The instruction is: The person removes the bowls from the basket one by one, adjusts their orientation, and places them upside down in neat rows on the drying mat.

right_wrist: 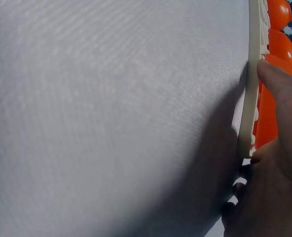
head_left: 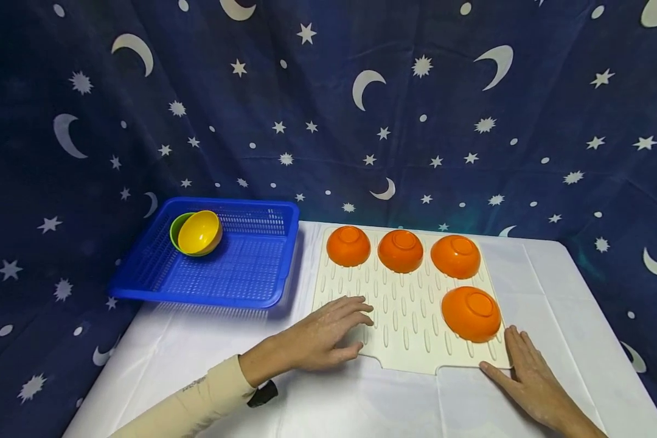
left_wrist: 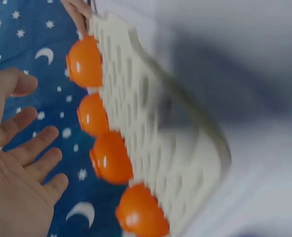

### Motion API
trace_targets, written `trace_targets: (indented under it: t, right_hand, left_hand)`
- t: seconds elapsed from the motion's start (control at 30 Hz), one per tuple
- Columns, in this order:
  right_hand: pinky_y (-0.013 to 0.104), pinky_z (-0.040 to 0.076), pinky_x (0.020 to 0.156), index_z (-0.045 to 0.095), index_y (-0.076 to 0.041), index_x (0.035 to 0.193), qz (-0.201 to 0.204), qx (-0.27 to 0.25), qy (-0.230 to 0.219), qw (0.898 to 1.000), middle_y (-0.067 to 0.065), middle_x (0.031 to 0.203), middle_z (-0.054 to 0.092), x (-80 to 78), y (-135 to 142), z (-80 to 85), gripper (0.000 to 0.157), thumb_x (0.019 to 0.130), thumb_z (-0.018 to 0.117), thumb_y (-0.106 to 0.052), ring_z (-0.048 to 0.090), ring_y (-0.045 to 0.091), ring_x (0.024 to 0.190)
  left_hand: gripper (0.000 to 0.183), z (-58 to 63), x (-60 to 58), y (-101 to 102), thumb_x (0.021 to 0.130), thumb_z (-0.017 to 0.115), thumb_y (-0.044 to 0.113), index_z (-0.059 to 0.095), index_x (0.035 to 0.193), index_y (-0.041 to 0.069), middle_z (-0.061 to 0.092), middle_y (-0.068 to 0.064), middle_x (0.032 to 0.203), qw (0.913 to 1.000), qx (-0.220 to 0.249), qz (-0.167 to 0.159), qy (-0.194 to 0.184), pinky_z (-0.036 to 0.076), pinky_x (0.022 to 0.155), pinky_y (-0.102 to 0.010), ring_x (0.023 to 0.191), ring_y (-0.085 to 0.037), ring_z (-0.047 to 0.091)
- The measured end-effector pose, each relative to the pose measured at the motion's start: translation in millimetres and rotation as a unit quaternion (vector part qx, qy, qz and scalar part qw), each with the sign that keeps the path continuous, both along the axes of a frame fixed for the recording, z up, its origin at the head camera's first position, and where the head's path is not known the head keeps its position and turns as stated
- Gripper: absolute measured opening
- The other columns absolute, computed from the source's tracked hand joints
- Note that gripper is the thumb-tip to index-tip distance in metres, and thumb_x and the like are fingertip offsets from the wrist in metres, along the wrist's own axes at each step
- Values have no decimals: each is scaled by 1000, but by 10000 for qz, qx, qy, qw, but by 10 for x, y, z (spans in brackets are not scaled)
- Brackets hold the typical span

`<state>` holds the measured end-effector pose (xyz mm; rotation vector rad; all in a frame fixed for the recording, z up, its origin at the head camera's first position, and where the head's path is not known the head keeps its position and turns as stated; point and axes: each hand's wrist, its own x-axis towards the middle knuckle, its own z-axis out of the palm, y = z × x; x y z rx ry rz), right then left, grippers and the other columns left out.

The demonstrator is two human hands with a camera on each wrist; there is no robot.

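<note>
Four... an off-white ridged drying mat [head_left: 399, 328] lies on the table with several orange bowls upside down on it. Three stand along its back edge: a left bowl [head_left: 348, 246], a middle bowl [head_left: 400, 250] and a right bowl [head_left: 455, 257]. Another orange bowl [head_left: 471, 314] sits nearer, at the mat's right side. My left hand [head_left: 328, 334] hovers over the mat's left front part, fingers spread and holding nothing. At the front right corner my right hand [head_left: 531, 377] touches the mat, fingers straight along its side and thumb at the front edge.
Left of the mat is a blue plastic basket [head_left: 241, 261]. In its back left corner a yellow bowl [head_left: 199, 233] leans in front of a green bowl [head_left: 176, 230]. A white cloth [head_left: 350, 401] covers the table, and a dark curtain [head_left: 328, 109] with moons and stars hangs behind.
</note>
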<state>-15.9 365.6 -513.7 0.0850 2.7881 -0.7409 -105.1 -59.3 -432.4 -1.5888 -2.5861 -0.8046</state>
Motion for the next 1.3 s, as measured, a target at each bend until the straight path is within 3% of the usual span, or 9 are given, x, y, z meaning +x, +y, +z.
trace_targets:
  t: [0.1, 0.33, 0.6, 0.77, 0.9, 1.03, 1.17, 1.3]
  right_hand:
    - [55, -24, 110, -6, 16, 152, -88, -50, -59, 9999, 41, 156, -9, -2, 14, -14, 113, 98, 54, -62, -22, 50, 144]
    - [57, -23, 109, -7, 16, 153, -167, -189, -95, 9996, 42, 156, -9, 17, 27, -29, 113, 97, 55, -62, -22, 51, 144]
    - [59, -23, 109, -8, 15, 153, -226, -268, -204, 9992, 41, 156, -12, 18, -1, -29, 115, 96, 56, -62, -23, 51, 143]
    - [58, -26, 106, -10, 15, 152, -307, -307, -354, 9984, 39, 156, -16, 5, -16, -27, 118, 95, 57, -64, -26, 51, 142]
    - [57, -28, 105, -12, 14, 152, -366, -289, -476, 9978, 38, 156, -18, -8, -15, -29, 119, 94, 56, -65, -27, 50, 142]
    - [58, -26, 105, -12, 13, 152, -436, -273, -572, 9970, 36, 156, -20, -11, -12, -30, 121, 93, 56, -67, -28, 48, 142]
    - [60, -25, 106, -12, 14, 152, -442, -315, -531, 9971, 37, 157, -18, 1, -15, -46, 120, 94, 57, -65, -27, 49, 142]
    - [59, -25, 106, -12, 14, 152, -473, -330, -489, 9971, 37, 157, -17, 4, -23, -56, 119, 94, 57, -64, -27, 49, 143]
  left_hand:
    - [34, 74, -87, -160, 96, 65, 20, 59, 127, 7, 52, -11, 145, 9999, 50, 30, 140, 25, 118, -41, 144, -26, 36]
    - [40, 316, -289, -551, 94, 69, 19, 56, 131, 6, 50, -11, 146, 9991, 193, 370, -47, 28, 117, -43, 143, -26, 37]
    - [47, 563, -532, -991, 91, 72, 21, 57, 132, 4, 56, -12, 139, 9962, -254, 836, 45, 35, 113, -49, 135, -29, 46]
    - [53, 695, -692, -1297, 89, 72, 25, 57, 135, 4, 58, -12, 135, 9877, -800, 1321, 248, 40, 109, -53, 129, -31, 51]
    - [59, 780, -903, -1573, 87, 74, 25, 55, 138, 4, 57, -15, 138, 9733, -1362, 1838, 203, 38, 108, -57, 130, -36, 50]
    - [63, 800, -1173, -1870, 86, 77, 23, 52, 138, 0, 61, -18, 131, 9561, -1699, 2385, -123, 44, 102, -56, 117, -37, 58]
    - [63, 760, -1390, -2117, 87, 75, 22, 50, 138, -4, 62, -22, 126, 9295, -2050, 2977, -726, 46, 97, -59, 108, -38, 59]
    - [73, 676, -1506, -2266, 88, 74, 20, 38, 141, -12, 56, -31, 126, 9049, -2347, 3319, -1265, 41, 101, -63, 114, -45, 55]
